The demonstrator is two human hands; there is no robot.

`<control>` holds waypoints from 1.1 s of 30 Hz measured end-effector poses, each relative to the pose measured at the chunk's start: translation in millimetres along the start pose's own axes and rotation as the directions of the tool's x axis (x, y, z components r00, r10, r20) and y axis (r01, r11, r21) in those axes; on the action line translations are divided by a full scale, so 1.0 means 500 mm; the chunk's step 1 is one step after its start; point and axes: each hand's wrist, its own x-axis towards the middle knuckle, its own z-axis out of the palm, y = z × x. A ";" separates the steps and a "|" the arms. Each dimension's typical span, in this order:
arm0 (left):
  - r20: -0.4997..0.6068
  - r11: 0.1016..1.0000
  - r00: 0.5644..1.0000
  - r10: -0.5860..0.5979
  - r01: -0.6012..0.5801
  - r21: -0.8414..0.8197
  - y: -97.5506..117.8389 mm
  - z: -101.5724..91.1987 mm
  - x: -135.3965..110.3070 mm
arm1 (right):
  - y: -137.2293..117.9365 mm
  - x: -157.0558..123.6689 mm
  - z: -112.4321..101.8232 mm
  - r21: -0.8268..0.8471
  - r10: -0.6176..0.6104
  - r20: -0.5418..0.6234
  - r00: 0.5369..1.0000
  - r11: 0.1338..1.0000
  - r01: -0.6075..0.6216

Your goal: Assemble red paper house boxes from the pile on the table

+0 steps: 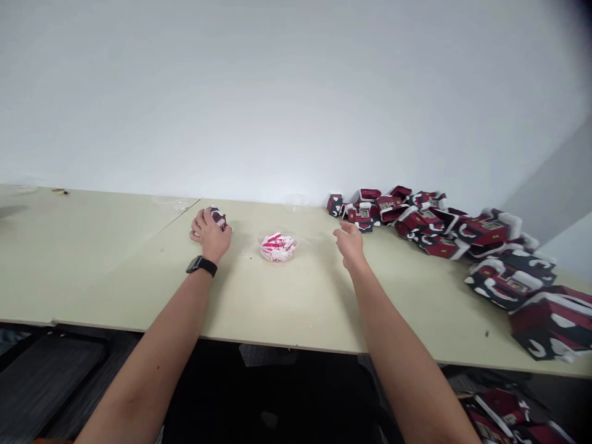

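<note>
Pale laminate table [277, 308] fills the lower frame, with a seam running toward 9 o'clock. Heap of red-and-black paper house boxes [439, 228] is piled at 2 o'clock from the clear plastic bowl [300, 242]; more boxes [499, 413] are seen below the table edge at 4 o'clock. Left hand [210, 234] is placed at 9 o'clock from the bowl, fingers curled and pressed together around a small red-and-black folded box [218, 218]. Right hand [350, 245] is held at 3 o'clock, fingers loosely spread, nothing gripped. Pink-and-white paper scraps [277, 246] are held in the bowl. Black watch [202, 266] is worn on the left wrist.
</note>
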 end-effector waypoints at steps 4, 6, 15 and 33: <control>0.004 1.000 1.000 -0.006 0.006 -0.003 -0.001 0.003 0.001 | 0.008 -0.001 0.004 -0.019 -0.023 0.021 1.000 1.000 0.023; 0.005 1.000 1.000 -0.006 0.006 -0.006 -0.002 0.004 0.001 | 0.013 -0.003 0.004 -0.037 -0.036 0.032 0.999 0.999 0.037; 0.005 1.000 1.000 -0.008 0.008 -0.024 -0.001 0.001 0.000 | 0.018 0.026 0.000 -0.125 -0.034 0.005 0.999 0.991 0.035; 0.009 0.989 0.995 -0.100 0.101 -0.105 0.005 0.004 0.003 | -0.001 0.260 -0.028 -0.662 -0.064 -0.118 0.991 0.749 -0.030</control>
